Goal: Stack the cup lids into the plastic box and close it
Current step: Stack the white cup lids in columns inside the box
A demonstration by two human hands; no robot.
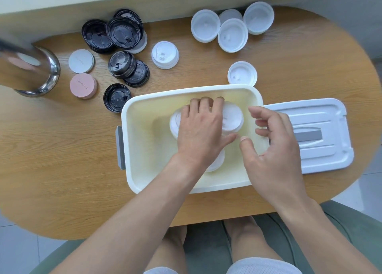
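our left hand (201,127) presses down on white cup lids (232,116) inside the open plastic box (144,149), fingers spread over them; just right of it our right hand (275,141) hovers loosely curled, holding nothing, the box lid (322,149) beyond it on the table (62,160).

Under the left hand (201,129) sit white lids (232,116) in a cream plastic box (144,145) with a grey latch (120,147). Right of the right hand (275,145) lies a white box lid (322,116), its handle grey. Beyond the hands: black lids (122,32), one pink lid (83,85), wood-grain counter (62,170).
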